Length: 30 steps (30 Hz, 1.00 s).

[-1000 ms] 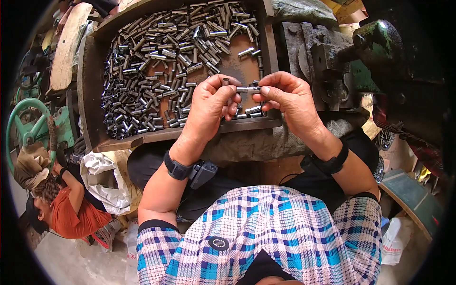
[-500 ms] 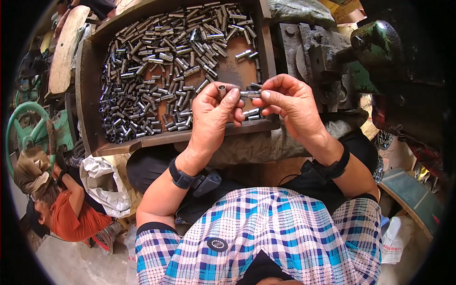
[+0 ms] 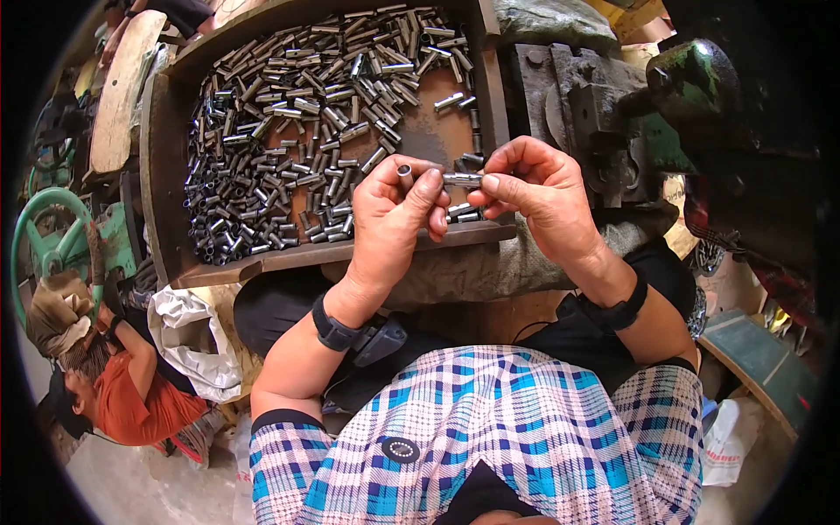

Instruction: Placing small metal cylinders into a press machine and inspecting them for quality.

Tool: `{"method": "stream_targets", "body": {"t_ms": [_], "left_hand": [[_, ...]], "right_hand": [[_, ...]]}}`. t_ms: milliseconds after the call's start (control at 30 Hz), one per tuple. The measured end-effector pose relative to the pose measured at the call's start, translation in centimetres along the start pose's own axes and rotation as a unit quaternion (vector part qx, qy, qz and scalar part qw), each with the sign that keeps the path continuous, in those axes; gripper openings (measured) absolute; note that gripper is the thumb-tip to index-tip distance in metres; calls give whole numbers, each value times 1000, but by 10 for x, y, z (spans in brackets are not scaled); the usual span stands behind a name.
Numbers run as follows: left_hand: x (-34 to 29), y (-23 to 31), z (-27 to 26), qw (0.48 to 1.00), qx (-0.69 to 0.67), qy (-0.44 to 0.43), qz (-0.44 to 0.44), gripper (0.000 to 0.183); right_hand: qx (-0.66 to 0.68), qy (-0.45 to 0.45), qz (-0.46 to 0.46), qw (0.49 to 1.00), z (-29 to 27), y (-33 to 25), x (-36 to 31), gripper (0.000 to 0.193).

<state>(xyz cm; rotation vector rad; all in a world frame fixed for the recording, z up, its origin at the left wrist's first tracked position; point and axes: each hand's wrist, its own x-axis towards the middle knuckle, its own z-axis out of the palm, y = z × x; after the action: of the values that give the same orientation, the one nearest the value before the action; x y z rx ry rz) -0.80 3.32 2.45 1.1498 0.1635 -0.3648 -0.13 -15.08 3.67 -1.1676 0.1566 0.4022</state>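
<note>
Above the front right of a shallow tray (image 3: 350, 251), my two hands meet over a short shiny metal tube (image 3: 462, 180). My left hand (image 3: 390, 219) pinches the tube's left end between thumb and fingers. A second metal tube (image 3: 404, 177) is tucked in that same hand, its open end facing up. The thumb and forefinger of my right hand (image 3: 549, 199) close on the tube's right end, so the tube lies roughly level between both hands. Many loose metal tubes (image 3: 306, 122) fill much of the tray below. My fingers hide the tube's ends.
Right of the tray stands a dark, greasy machine (image 3: 604, 114) with a green rounded part (image 3: 696, 79). A white sack (image 3: 192, 341) sits at the left. Beyond it, a person in an orange shirt (image 3: 144, 398) is beside a green handwheel (image 3: 57, 236).
My hands have drawn slightly apart, and more of the tube between them shows. The second tube in my left hand has shifted a little left and down.
</note>
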Motion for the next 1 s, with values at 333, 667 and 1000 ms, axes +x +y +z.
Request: {"method": "stream_targets", "body": {"t_ms": [333, 667, 1000], "left_hand": [[-2, -5, 2, 998, 35, -45, 28, 16], [8, 1, -3, 1000, -12, -21, -16, 16], [23, -6, 7, 986, -112, -32, -121, 22]], "right_hand": [[-110, 20, -78, 991, 7, -2, -9, 9], [-146, -59, 67, 985, -4, -3, 1, 25], [-236, -127, 3, 963, 21, 11, -20, 19]]}}
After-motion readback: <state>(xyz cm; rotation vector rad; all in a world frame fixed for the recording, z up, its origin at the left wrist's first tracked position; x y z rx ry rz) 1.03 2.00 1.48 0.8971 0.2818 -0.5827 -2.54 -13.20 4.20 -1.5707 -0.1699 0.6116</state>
